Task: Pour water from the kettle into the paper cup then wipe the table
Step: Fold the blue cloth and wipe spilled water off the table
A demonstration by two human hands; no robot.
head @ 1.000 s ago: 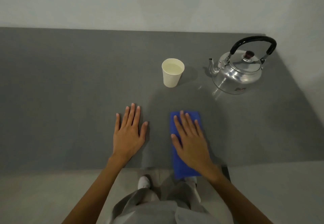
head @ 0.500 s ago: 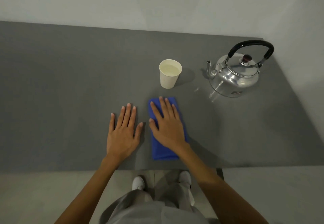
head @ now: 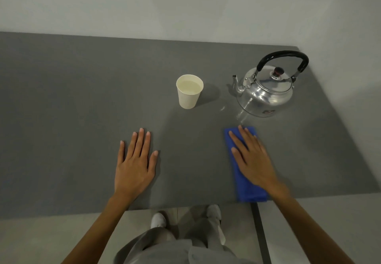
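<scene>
No text, number or brand can be read anywhere. The only mark is a small dark-and-red sticker (head: 269, 111) low on the front of the kettle (head: 266, 93), at about five o'clock on its body, and it is too blurred to make out. The paper cup (head: 189, 91), at about nine o'clock from the kettle, has a plain wall.

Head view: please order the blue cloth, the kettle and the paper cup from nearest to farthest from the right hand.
1. blue cloth: under the right hand, touching.
2. kettle: beyond the fingers, table's right side.
3. paper cup: farther, toward the left.
</scene>
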